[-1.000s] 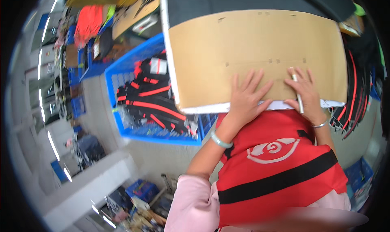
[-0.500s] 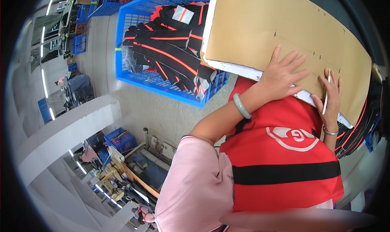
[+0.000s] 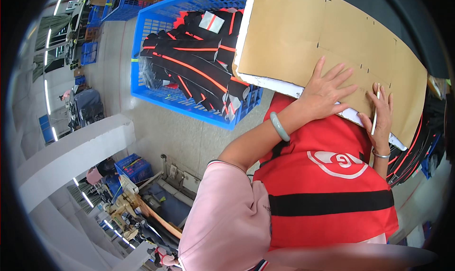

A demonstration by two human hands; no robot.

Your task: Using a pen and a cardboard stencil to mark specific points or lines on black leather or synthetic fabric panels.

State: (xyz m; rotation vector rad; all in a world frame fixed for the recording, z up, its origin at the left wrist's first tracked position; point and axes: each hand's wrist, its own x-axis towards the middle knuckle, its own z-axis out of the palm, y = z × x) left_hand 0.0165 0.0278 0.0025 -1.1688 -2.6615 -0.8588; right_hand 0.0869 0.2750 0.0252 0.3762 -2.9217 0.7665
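Note:
A brown paper-covered board (image 3: 279, 36) with short black marks and faint dotted lines lies in front of me, its white edge towards my body. My left hand (image 3: 327, 88), below a pale green bangle, rests flat on the board near its close edge with the fingers spread. To its right, my right hand (image 3: 380, 117) lies at the board's close edge. A thin white pen (image 3: 375, 113) is held along its fingers, which are fairly straight. What the pen's lower tip touches cannot be made out.
Left of the board stands a blue plastic crate (image 3: 185, 107) heaped with black fabric pieces (image 3: 189, 67) with red-orange stripes. More black striped fabric (image 3: 407, 155) hangs or lies at the right. A white pillar or beam (image 3: 71, 155) and a sewing work area (image 3: 128, 200) are further left.
The whole view has shifted slightly, so the board and crate appear a little further left. Both hands keep almost the same place on the board, and the pen stays in my right hand.

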